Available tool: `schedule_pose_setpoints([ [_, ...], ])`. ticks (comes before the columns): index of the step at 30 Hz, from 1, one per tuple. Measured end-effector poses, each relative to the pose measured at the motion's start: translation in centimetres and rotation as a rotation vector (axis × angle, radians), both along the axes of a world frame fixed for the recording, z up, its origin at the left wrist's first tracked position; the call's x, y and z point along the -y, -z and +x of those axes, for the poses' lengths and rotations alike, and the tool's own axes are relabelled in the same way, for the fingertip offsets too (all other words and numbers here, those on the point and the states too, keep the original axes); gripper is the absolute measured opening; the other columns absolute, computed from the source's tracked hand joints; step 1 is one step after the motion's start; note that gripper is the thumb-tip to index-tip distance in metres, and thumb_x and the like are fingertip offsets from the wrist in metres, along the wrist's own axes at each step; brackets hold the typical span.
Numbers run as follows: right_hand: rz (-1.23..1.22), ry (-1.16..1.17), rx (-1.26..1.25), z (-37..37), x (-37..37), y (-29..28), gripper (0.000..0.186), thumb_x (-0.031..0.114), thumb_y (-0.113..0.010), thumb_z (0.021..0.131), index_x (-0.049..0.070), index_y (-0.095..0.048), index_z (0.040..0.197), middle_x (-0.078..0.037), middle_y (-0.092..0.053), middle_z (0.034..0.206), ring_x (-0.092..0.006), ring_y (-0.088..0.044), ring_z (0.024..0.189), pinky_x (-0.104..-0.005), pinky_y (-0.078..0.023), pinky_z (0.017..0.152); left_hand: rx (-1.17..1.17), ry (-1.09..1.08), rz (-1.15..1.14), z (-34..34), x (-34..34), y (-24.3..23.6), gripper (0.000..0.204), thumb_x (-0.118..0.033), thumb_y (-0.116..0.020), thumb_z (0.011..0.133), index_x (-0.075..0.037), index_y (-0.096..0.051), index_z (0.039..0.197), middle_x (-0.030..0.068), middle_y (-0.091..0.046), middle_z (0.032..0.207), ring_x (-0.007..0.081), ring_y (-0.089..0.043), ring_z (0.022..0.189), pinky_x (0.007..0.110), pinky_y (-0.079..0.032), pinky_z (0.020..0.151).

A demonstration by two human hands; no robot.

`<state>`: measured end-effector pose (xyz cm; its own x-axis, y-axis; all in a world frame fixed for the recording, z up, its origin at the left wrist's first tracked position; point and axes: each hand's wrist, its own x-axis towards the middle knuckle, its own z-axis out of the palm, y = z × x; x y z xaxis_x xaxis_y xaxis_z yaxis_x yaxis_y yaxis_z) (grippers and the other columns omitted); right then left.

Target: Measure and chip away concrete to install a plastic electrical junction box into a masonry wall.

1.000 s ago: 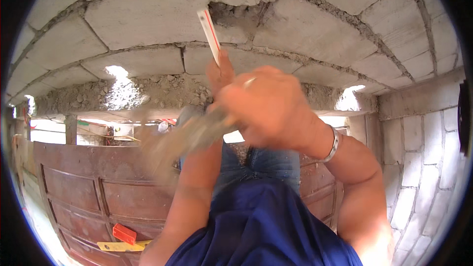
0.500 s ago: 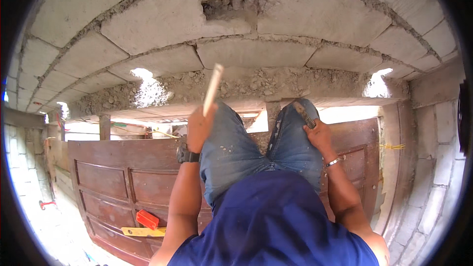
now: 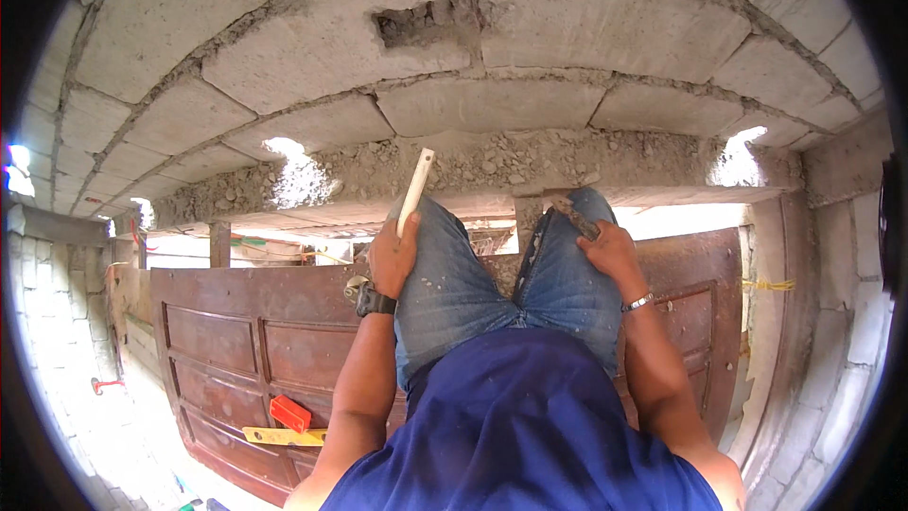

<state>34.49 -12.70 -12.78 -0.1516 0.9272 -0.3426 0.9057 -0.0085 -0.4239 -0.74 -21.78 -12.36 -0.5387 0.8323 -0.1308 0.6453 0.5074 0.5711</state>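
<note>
The hands, which a second ago were crossed together in front of the wall [image 3: 284,61] with the right one a blur, are now well apart and sharp, one at each knee of the jeans [image 3: 454,284]. The left hand [image 3: 391,255] is closed around the lower end of a pale strip [image 3: 415,191]; half a second ago the strip was smeared by motion, and now it stands clear, tilted with its top toward the right. The right hand [image 3: 610,251] grips a dirt-crusted tool [image 3: 574,218] lying over the right knee, much as it did half a second ago. The hole [image 3: 416,24] in the wall is well beyond both. On the brown panel [image 3: 222,336], a red box [image 3: 289,414] touches a yellow bar [image 3: 274,436], as before. Any markings on the strip or the bar are too small to read.
</note>
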Motion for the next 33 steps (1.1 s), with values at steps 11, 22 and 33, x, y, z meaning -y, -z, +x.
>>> schedule_pose_setpoints([
  [11,-0.011,0.010,0.056,-1.0,-0.1,-0.7,0.039,0.032,-0.072,0.077,-0.004,-0.063,0.088,-0.028,-0.064,0.086,-0.0415,-0.063,0.087,-0.0457,-0.050,0.079,-0.198,0.232,0.476,0.2,-8.9,-7.7,0.045,-0.047,-0.051,0.093,-0.003,-0.056,0.085,0.0210,-0.059,0.066,0.0424,-0.059,0.062,0.048,-0.044,0.054],
  [22,0.023,-0.017,0.047,-0.8,-0.2,0.1,0.038,0.033,-0.071,0.077,-0.003,-0.061,0.084,-0.027,-0.064,0.085,-0.0413,-0.063,0.085,-0.0458,-0.050,0.076,-0.252,0.145,0.404,-0.7,-11.4,-8.4,0.047,-0.050,-0.047,0.094,-0.004,-0.054,0.084,0.0210,-0.060,0.066,0.0418,-0.060,0.062,0.048,-0.045,0.054],
  [33,0.123,0.091,-0.419,-1.9,-1.2,-2.4,0.048,0.043,-0.072,0.077,-0.003,-0.060,0.084,-0.021,-0.060,0.071,-0.0318,-0.062,0.072,-0.0406,-0.049,0.069,-0.516,0.160,0.196,-0.6,-12.2,-12.0,0.049,-0.051,-0.046,0.094,-0.005,-0.056,0.085,0.0192,-0.060,0.061,0.0405,-0.060,0.058,0.049,-0.046,0.052],
])
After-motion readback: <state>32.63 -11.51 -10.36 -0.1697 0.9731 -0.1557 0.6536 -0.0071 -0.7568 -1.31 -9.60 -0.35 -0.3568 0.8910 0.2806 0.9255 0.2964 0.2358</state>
